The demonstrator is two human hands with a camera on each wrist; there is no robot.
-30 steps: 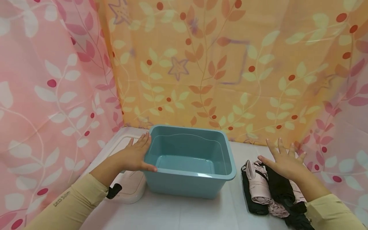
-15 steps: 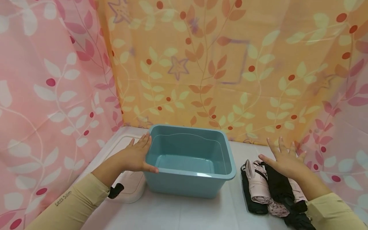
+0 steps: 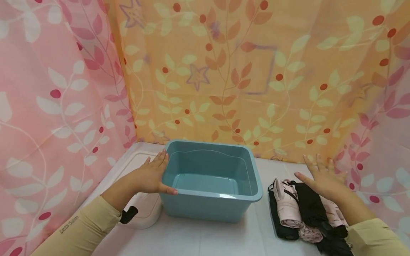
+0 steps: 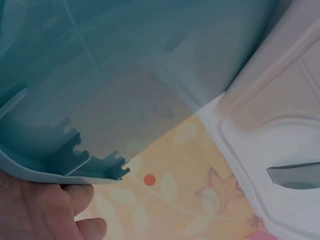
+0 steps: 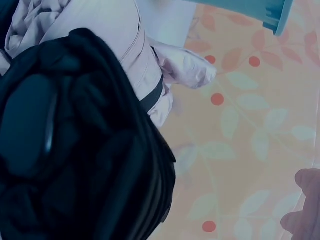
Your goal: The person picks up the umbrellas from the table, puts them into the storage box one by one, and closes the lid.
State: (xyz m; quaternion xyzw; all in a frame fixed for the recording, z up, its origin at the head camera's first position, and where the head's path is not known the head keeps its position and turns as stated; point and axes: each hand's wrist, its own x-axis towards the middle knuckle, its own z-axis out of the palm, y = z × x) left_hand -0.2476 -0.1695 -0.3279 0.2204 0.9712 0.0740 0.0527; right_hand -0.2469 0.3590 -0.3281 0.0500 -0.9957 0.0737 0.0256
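A blue-grey plastic tub [image 3: 205, 208] stands on the white surface, its inside bare. My left hand [image 3: 150, 177] lies along its left rim, fingers straight and thumb over the front corner. In the left wrist view, fingertips of the left hand [image 4: 55, 207] show beside the ribbed rim of the tub [image 4: 135, 60]. To the right, my right hand [image 3: 325, 181] is held spread over a pile of rolled clothes, with nothing in it. The pile has pale pink rolls [image 3: 287, 209] and black ones [image 3: 309, 204]. In the right wrist view a black bundle [image 5: 95, 145] fills the left side.
A white lidded box [image 3: 144, 213] sits left of the tub, partly behind my left arm; a grey latch [image 4: 295, 176] shows on it. Flowered cloth hangs as a pink wall [image 3: 64, 142] at left and an orange wall [image 3: 224, 71] behind.
My right hand has moved slightly to the right above the clothes. The left hand stays at the tub's rim, and the tub and clothes have not moved.
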